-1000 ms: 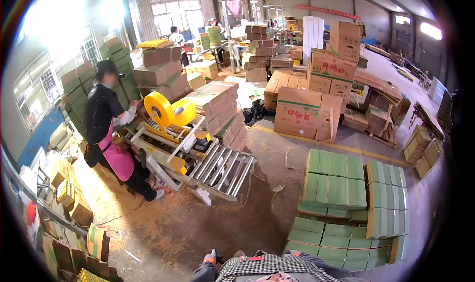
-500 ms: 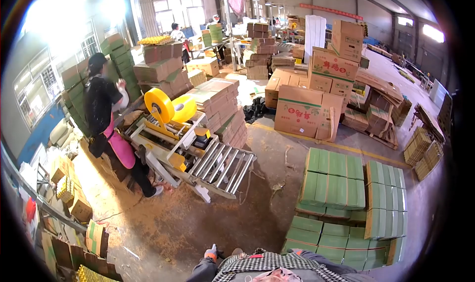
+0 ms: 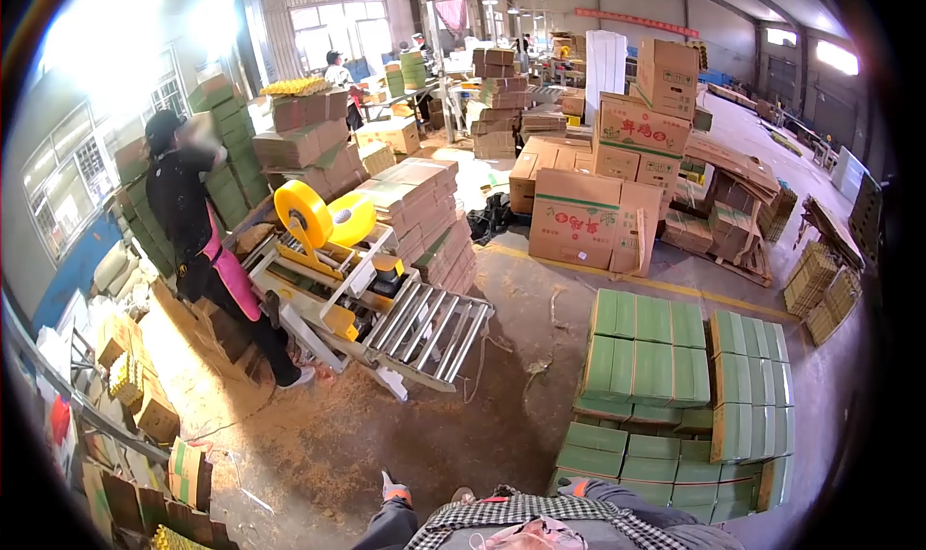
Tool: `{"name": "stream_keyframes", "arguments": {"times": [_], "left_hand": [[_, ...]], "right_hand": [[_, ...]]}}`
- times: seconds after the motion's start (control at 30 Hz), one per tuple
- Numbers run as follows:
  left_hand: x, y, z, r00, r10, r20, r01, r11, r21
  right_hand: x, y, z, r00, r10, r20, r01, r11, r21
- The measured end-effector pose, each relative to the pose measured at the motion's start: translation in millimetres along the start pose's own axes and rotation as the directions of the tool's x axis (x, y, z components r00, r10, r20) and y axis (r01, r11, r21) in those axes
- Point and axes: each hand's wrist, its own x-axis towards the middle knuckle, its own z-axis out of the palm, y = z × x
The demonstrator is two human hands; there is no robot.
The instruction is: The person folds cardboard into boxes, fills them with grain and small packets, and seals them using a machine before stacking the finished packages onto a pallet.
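My left hand, in a grey and orange glove, is low in the view over the bare floor. One finger sticks out and nothing shows in its grasp. Close to the front edge of the green carton stack is my right hand, gloved the same way. Its fingers are too small and partly hidden to make out, and whether it touches a carton is unclear. A checked cloth covers my front between the two hands.
A roller conveyor with a yellow-wheeled taping machine stands ahead on the left. Beside it is a person in dark clothes and a pink apron. Large brown boxes and flat carton stacks stand farther ahead.
My left hand has shifted left and its dark fingers no longer show beside it. My right hand has come slightly more into view. The person by the machine has moved left, arm raised.
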Motion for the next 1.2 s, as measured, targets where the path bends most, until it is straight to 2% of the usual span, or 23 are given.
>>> {"name": "stream_keyframes", "arguments": {"times": [0.03,0.07,0.1,0.13,0.17,0.23,0.27,0.3,0.37,0.4,0.43,0.5,0.53,0.57,0.6,0.63,0.77,0.83,0.9,0.93,1.07,1.17,1.2], "left_hand": [[-8,12,-9,0.991,-0.117,0.059,0.13,0.919,-0.372],[-12,21,-15,0.967,-0.202,0.157,0.25,0.612,-0.75],[-15,30,-18,0.933,-0.23,0.276,0.315,0.157,-0.936],[-18,39,-18,0.902,-0.236,0.361,0.336,-0.139,-0.932],[-21,47,-18,0.877,-0.263,0.403,0.336,-0.264,-0.904],[-17,35,-1,0.926,-0.277,0.257,0.267,-0.003,-0.964],[-16,31,5,0.962,-0.25,0.11,0.175,0.256,-0.951],[-20,37,-1,0.961,-0.254,0.111,0.177,0.252,-0.952],[-29,47,-8,0.979,-0.166,0.118,0.19,0.526,-0.829],[-30,49,-6,0.967,-0.211,0.144,0.215,0.368,-0.904],[-33,49,-4,0.965,-0.217,0.145,0.217,0.36,-0.907],[-40,57,-8,0.998,-0.053,-0.029,0.015,0.677,-0.736],[-29,44,2,0.992,-0.12,0.025,0.112,0.8,-0.589],[-36,55,-7,0.992,-0.126,0.027,0.117,0.798,-0.591],[-46,70,-22,0.965,-0.242,0.097,0.261,0.874,-0.411],[-58,84,-35,0.919,-0.367,0.143,0.39,0.897,-0.206],[-67,65,-2,0.881,-0.439,0.176,0.472,0.792,-0.387],[-73,53,10,0.913,-0.392,0.11,0.406,0.854,-0.326],[-82,49,9,0.915,-0.385,0.121,0.403,0.852,-0.333],[-81,44,10,0.889,-0.443,0.114,0.457,0.852,-0.256],[-33,36,-7,0.786,-0.616,0.042,0.615,0.775,-0.147],[-5,103,-65,0.853,-0.513,0.095,0.52,0.817,-0.249],[34,87,-43,0.871,-0.478,0.116,0.49,0.826,-0.278]], "right_hand": [[3,1,2,1.0,0.01,-0.028,-0.011,1.0,-0.02],[2,0,2,1.0,0.01,-0.025,-0.01,1.0,-0.021],[0,-2,1,0.999,0.033,-0.024,-0.034,0.998,-0.049],[0,-2,1,0.998,0.057,-0.024,-0.059,0.995,-0.077],[0,-2,1,0.998,0.057,-0.023,-0.058,0.995,-0.077],[0,-2,1,1.0,0.01,-0.024,-0.011,0.997,-0.074],[7,4,3,1.0,0.009,-0.023,-0.011,0.997,-0.075],[21,17,7,1.0,0.01,0.026,-0.008,0.997,-0.079],[34,38,16,0.997,0.017,0.081,-0.009,0.995,-0.097],[35,43,20,1.0,0.005,0.016,-0.004,0.996,-0.094],[38,48,22,0.999,-0.008,-0.05,0.003,0.996,-0.09],[16,31,11,1.0,-0.008,0.023,0.008,1.0,-0.009],[23,39,15,1.0,-0.006,0.008,0.006,1.0,-0.004],[33,54,22,1.0,-0.003,-0.005,0.003,1.0,0.001],[30,56,22,1.0,0.0,0.001,0.0,1.0,-0.004],[24,55,23,0.998,-0.068,-0.019,0.068,0.998,-0.013],[19,56,24,0.99,-0.137,-0.021,0.135,0.985,-0.104],[20,58,23,0.991,-0.132,0.006,0.132,0.984,-0.122],[20,46,13,0.987,0.006,0.158,0.023,0.983,-0.184],[64,112,30,0.981,-0.099,0.168,0.12,0.986,-0.116],[65,83,6,0.994,0.006,0.105,0.006,0.994,-0.112],[79,61,-8,0.998,0.018,0.055,-0.012,0.994,-0.105],[86,53,-14,0.999,0.006,0.038,-0.002,0.994,-0.105]]}}
